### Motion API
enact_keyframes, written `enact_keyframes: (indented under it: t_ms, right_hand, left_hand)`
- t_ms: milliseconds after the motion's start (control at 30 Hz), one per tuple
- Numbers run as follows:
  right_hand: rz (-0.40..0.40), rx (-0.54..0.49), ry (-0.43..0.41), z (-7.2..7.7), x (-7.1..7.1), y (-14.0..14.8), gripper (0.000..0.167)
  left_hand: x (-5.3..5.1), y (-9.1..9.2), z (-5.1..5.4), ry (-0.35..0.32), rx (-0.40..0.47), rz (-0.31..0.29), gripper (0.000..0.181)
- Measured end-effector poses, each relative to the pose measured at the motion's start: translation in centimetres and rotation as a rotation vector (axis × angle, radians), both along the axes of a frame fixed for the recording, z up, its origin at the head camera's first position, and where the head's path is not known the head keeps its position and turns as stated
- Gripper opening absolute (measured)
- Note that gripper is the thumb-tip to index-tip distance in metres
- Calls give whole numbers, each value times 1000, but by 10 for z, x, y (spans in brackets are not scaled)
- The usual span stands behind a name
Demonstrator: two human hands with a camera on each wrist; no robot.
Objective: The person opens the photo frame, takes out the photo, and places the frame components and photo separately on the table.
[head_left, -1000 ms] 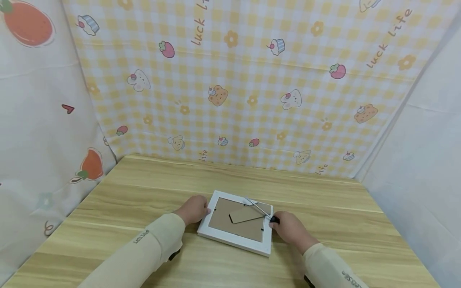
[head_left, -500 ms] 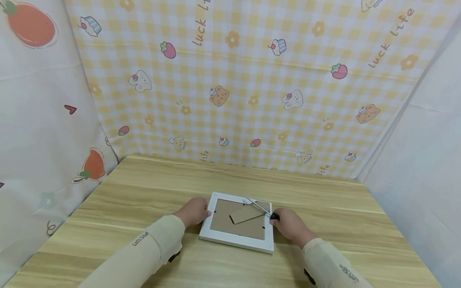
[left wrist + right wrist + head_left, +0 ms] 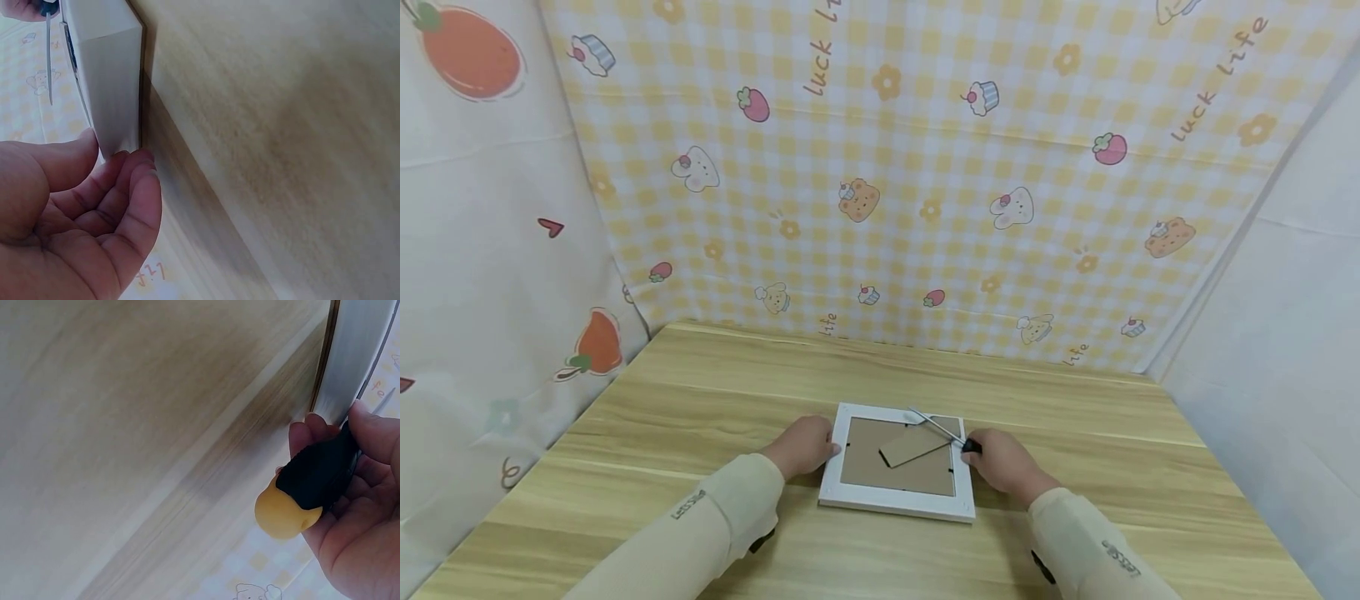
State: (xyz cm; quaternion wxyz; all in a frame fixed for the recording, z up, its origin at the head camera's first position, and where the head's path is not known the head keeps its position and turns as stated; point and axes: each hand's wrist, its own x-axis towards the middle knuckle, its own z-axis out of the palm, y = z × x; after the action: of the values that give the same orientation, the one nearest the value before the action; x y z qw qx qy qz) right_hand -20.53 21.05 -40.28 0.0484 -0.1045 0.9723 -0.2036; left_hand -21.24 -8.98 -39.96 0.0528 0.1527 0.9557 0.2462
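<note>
A white picture frame (image 3: 895,503) lies face down at the middle of the table, its brown backing board (image 3: 861,467) and stand flap (image 3: 913,444) facing up. My left hand (image 3: 805,445) pinches the frame's left side between thumb and fingers. On the other side, my right hand (image 3: 1003,462) grips a screwdriver with a black and yellow handle (image 3: 319,469). Its metal shaft (image 3: 936,426) points up and left over the frame's far right corner. In the right wrist view, the right fingertips also touch the frame's edge (image 3: 353,356). The front of the frame is hidden.
A wood-grain table (image 3: 700,375) spreads around the frame. Behind it hangs a yellow checked cloth (image 3: 910,250), with pale cloth walls at the left (image 3: 490,292) and right (image 3: 1262,333).
The frame has turned slightly anticlockwise, so its near edge lies more level. My right hand has shifted a little away from me with the screwdriver; the left has moved slightly nearer.
</note>
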Motion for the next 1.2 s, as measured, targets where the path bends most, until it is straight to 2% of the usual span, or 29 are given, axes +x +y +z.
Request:
enact_keyframes:
  t_ms: [100,333,767,1200]
  right_hand:
    - [8,-2,-1,0,-1,0,14]
    - [8,-8,-4,0,-3,1,12]
    - [16,-13,0,0,-2,0,13]
    - [19,-22,-24,3,-2,1,10]
  left_hand:
    - [3,0,1,-2,11,3,30]
    - [8,0,3,-62,38,25,26]
    - [10,0,1,-55,44,29,26]
    - [11,1,4,-78,32,43,28]
